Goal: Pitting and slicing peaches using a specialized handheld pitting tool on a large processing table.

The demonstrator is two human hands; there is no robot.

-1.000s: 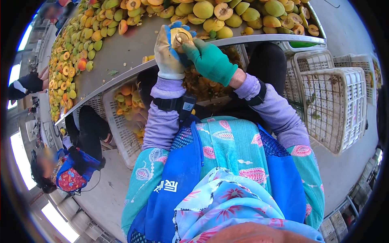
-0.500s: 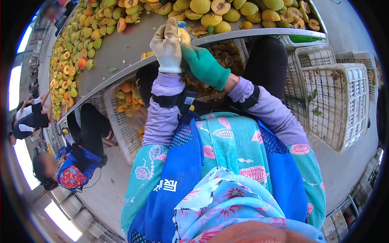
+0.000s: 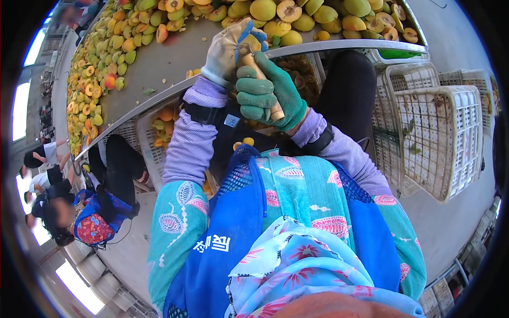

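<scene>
My right hand (image 3: pixel 270 90), in a green glove, wraps round the wooden handle (image 3: pixel 260 69) of a small hand tool. Its upper end reaches in at my left hand; the tip is too hard to make out. My left hand (image 3: pixel 225 53) wears a whitish glove with blue on the fingers, which are curled by the tool's end. Whatever they hold, if anything, is hidden. Both hands are at the near edge of a metal table (image 3: pixel 159 63). Beyond them lie many yellow-green stone fruits (image 3: pixel 262 9), like apricots or peaches, some cut into halves (image 3: pixel 289 10).
Below the table edge, a white crate (image 3: pixel 151 153) holds orange-yellow fruit, and cut pieces (image 3: pixel 299 74) lie in another container. Empty-looking white plastic crates (image 3: pixel 440 138) stand at the right. A person in a blue apron (image 3: pixel 103 220) sits at the left, with other people beyond.
My left hand has turned and its fingers have loosened; the yellow fruit seen in it earlier no longer shows. My right hand has turned, bringing the wooden handle into sight.
</scene>
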